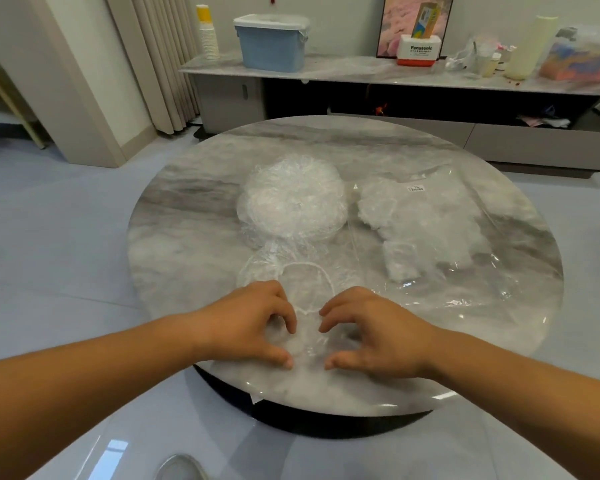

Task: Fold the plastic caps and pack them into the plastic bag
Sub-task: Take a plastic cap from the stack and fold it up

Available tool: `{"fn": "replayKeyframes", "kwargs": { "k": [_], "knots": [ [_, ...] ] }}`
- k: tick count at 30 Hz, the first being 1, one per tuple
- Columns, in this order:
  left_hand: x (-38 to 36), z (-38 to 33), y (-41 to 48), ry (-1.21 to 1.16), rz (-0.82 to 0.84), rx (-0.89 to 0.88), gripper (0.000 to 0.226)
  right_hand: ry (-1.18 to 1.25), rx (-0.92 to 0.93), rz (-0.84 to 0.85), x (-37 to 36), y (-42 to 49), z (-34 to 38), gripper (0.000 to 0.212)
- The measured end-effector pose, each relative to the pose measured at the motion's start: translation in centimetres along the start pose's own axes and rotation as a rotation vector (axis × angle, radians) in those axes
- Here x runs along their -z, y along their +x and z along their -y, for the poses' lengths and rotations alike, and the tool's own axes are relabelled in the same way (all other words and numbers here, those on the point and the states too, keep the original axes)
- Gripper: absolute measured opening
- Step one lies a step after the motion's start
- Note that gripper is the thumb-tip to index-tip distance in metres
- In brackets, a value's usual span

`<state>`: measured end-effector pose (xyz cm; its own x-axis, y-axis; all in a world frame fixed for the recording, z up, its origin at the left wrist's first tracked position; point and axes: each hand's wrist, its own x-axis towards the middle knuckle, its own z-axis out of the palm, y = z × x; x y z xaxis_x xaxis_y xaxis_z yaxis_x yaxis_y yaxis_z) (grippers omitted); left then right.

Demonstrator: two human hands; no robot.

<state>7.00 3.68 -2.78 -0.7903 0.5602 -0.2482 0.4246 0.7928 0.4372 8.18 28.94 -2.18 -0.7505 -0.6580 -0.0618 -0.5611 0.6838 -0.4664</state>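
L hand (253, 323), R hand (371, 334), fingers (289, 320) pinching cap (307, 282), cap pile (291, 202) behind, bag (471, 282) holds folded caps (413, 216)

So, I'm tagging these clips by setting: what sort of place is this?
Probably a home living room: a round marble table stands before a low cabinet holding a blue bin and stacked paper cups, with curtains at the left.
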Motion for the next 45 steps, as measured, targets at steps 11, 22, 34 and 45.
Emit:
{"fn": "replayKeyframes", "kwargs": {
  "k": [11, 22, 34, 45],
  "knots": [
    [0.9, -0.6, -1.8, -0.435, -0.068, 0.055, 0.005, -0.003, -0.045, -0.059, 0.6, 0.0, 1.5, 0.057],
    [1.4, -0.4, -1.8, -0.739, -0.047, 0.234, 0.017, 0.238, -0.215, -0.09, 0.2, 2.4, 2.1, 0.009],
    [1.3, 1.8, -0.3, -0.542, -0.305, 0.288, 0.034, 0.079, -0.306, -0.141, 0.8, 5.9, 1.4, 0.006],
    [0.2, 2.2, 2.0, -0.195, -0.358, 0.512, 0.084, 0.055, -0.405, -0.094, 0.0, 7.7, 0.4, 0.031]
  ]
}}
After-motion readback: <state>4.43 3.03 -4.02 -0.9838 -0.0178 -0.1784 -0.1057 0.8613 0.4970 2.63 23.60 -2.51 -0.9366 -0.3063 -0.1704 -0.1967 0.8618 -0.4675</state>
